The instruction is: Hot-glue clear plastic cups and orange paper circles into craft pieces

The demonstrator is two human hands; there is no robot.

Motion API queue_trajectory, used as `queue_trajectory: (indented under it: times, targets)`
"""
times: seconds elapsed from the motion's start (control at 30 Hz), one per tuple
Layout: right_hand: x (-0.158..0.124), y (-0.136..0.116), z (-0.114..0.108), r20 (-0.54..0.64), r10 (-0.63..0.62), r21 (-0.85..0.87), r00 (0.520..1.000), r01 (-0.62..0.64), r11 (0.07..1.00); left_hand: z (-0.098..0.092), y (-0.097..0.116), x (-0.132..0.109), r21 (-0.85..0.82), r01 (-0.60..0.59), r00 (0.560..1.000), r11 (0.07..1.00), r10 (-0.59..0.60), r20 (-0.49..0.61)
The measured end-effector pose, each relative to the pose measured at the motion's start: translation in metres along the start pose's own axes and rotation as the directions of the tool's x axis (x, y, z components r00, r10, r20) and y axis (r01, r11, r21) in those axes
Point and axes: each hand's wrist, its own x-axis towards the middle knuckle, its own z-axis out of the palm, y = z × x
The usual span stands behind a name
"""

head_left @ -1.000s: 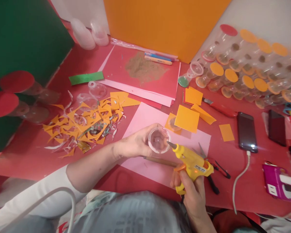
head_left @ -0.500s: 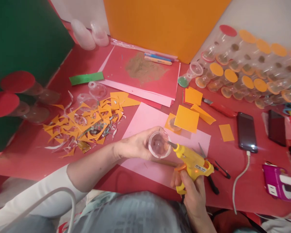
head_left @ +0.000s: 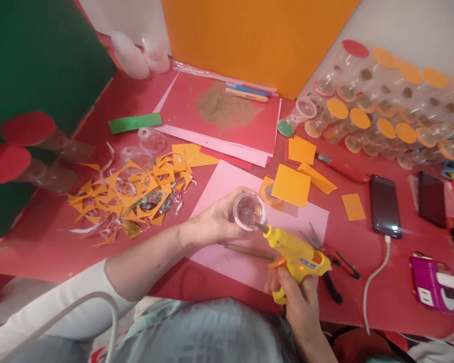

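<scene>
My left hand is wrapped round a clear plastic cup whose open mouth faces up toward me. A yellow hot glue gun is in my right hand, fingers round its handle and by the orange trigger. Its metal nozzle points at the cup's near right rim; whether it touches I cannot tell. Beneath lies a pink paper sheet with a wooden-handled tool on it. Scissors lie partly behind the glue gun. Just beyond the cup are orange card squares.
Orange card scraps are heaped at left. Brown sand lies on red paper at the back. Several hourglass-shaped cup pairs stand at right. A red cutter, a phone on a white cable and a purple power strip lie rightward.
The glue gun's nozzle has shifted left and slightly down along the cup's rim. My left hand and the cup have moved up a little, showing more of the wooden-handled tool.
</scene>
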Motion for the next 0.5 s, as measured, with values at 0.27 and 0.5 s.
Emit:
queue_trajectory:
  times: [0.27,0.5]
  targets:
    - [0.003,-0.003,0.0,-0.037,0.031,0.013,0.999,-0.031,0.999,-0.001,-0.001,-0.005,-0.046,0.098,0.993,0.994,-0.095,0.075]
    - [-0.001,0.001,0.0,0.023,-0.003,0.012,1.0,0.002,1.0,-0.001,-0.008,-0.004,-0.058,0.042,0.999,0.997,-0.04,0.032]
